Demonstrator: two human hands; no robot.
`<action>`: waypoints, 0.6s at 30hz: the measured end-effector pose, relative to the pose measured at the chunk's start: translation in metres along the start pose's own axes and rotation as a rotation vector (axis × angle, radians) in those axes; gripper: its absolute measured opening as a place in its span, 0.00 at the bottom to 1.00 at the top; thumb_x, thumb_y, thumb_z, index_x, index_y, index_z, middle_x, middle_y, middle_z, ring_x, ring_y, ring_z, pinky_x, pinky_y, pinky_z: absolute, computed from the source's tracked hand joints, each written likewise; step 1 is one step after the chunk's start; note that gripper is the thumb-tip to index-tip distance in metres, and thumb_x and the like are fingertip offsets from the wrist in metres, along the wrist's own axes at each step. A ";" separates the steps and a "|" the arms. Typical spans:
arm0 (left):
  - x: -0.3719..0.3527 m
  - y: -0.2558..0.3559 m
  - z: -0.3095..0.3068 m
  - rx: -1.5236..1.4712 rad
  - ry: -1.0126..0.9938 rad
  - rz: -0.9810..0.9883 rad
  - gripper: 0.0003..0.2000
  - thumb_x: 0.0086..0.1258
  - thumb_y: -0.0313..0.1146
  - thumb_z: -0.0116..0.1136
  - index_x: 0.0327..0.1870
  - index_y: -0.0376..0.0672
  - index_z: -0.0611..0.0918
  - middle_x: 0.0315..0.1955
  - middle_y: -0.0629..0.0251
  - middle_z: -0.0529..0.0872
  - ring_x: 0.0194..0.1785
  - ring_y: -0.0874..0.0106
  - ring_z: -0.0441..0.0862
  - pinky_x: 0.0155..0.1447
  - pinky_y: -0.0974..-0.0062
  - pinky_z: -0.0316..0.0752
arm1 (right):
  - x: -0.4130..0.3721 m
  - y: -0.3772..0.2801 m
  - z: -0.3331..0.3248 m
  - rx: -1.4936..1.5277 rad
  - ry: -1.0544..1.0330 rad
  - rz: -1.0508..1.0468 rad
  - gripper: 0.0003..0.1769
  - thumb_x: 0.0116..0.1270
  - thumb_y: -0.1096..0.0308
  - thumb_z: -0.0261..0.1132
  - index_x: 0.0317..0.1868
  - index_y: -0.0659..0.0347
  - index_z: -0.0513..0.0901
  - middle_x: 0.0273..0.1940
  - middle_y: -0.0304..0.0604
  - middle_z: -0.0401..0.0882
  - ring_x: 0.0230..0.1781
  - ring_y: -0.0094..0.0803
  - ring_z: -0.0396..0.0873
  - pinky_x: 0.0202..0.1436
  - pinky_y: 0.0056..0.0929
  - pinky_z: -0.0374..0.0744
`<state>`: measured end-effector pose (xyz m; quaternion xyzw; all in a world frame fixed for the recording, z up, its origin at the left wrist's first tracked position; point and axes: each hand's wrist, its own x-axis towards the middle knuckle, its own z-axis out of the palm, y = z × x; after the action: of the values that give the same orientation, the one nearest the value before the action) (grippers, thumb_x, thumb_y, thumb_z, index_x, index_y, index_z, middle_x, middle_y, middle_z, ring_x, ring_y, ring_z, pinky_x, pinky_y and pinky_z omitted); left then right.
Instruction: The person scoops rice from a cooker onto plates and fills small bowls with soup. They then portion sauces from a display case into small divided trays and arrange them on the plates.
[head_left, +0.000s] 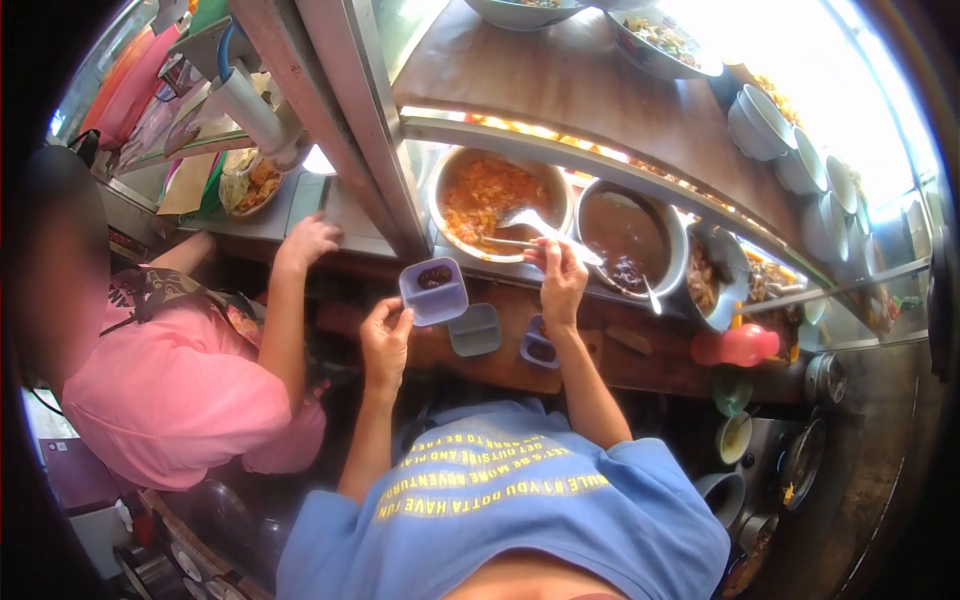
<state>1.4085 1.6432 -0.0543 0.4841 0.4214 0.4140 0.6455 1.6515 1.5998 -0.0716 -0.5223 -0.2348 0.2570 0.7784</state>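
Observation:
My left hand (385,338) holds up a small purple plastic container (434,291) with a dark bit of food inside. My right hand (560,277) grips a metal serving spoon (535,224) whose bowl reaches into a large pot of orange curry (495,200). Beside that pot stands a pot of dark brown stew (628,238) with its own spoon. On the wooden counter below lie a grey lid (475,330) and another small purple container (540,346).
A person in a pink shirt (175,385) stands at my left, one hand (310,240) resting on the counter edge. More food trays (715,275) continue to the right. Stacked white bowls (790,150) line the upper shelf. A red bottle (740,345) lies on the counter.

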 end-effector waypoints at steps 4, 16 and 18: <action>0.007 0.000 0.000 -0.027 0.012 0.004 0.06 0.70 0.23 0.52 0.44 0.31 0.79 0.34 0.62 0.84 0.34 0.77 0.83 0.40 0.77 0.84 | 0.001 0.005 0.002 0.053 0.021 0.049 0.12 0.74 0.68 0.55 0.42 0.71 0.78 0.39 0.45 0.81 0.34 0.28 0.84 0.43 0.22 0.83; 0.030 0.000 0.014 -0.019 -0.039 0.059 0.06 0.70 0.24 0.53 0.43 0.31 0.79 0.35 0.61 0.84 0.34 0.77 0.83 0.40 0.77 0.84 | -0.004 -0.048 -0.006 0.023 0.037 -0.032 0.12 0.74 0.67 0.55 0.43 0.70 0.78 0.39 0.46 0.81 0.35 0.28 0.83 0.44 0.24 0.84; 0.031 0.001 0.017 -0.018 -0.049 0.039 0.06 0.70 0.24 0.53 0.43 0.31 0.79 0.35 0.61 0.84 0.34 0.76 0.83 0.41 0.76 0.84 | -0.010 -0.065 -0.007 0.006 0.036 -0.032 0.12 0.75 0.67 0.54 0.43 0.70 0.78 0.38 0.45 0.81 0.35 0.26 0.83 0.43 0.23 0.84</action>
<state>1.4336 1.6678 -0.0544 0.4963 0.3923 0.4186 0.6516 1.6587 1.5678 -0.0146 -0.5206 -0.2281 0.2360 0.7882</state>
